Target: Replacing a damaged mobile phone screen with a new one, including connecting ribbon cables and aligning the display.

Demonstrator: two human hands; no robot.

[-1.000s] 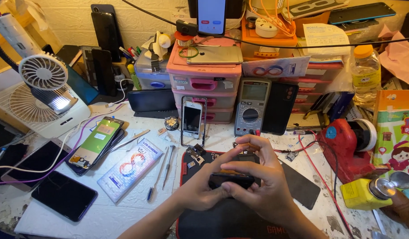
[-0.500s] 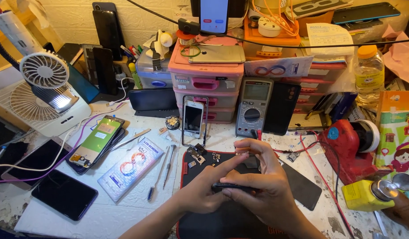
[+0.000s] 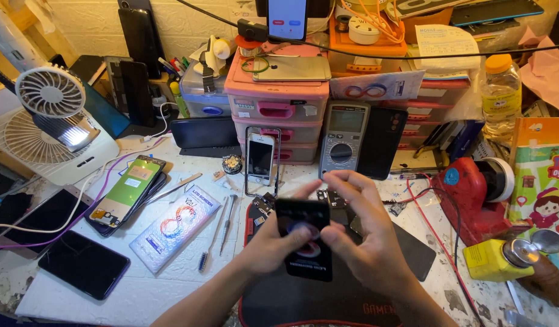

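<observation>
1. Left hand point(image 3: 268, 248) and right hand point(image 3: 365, 245) both grip a small black phone point(image 3: 303, 242), held upright above the dark mat point(image 3: 303, 303) at bottom centre of the worktop point(image 3: 170, 281).
2. Left fingers clenched on the phone's left edge, thumb on its face; right fingers wrap its right edge, upper fingers point(image 3: 346, 184) spread loose above it.
3. Phone face is tilted toward the camera, blurred, with a round mark in the middle.
4. Small loose parts point(image 3: 328, 197) lie on the mat just behind the hands.
5. Left of the mat: a screwdriver point(image 3: 228, 215), a small brush point(image 3: 210, 245), and a flat white box point(image 3: 176, 227) lying beside them.
6. Further left: a phone with a green back point(image 3: 127, 191), and a dark phone point(image 3: 84, 263) near the edge.
7. Behind the hands: a white phone point(image 3: 260, 158) standing upright, a grey meter point(image 3: 344, 139) beside it, and pink drawers point(image 3: 276, 109) behind.
8. Far left a white fan point(image 3: 49, 91); right side a red tool point(image 3: 467, 194) and a yellow bottle point(image 3: 494, 260).
</observation>
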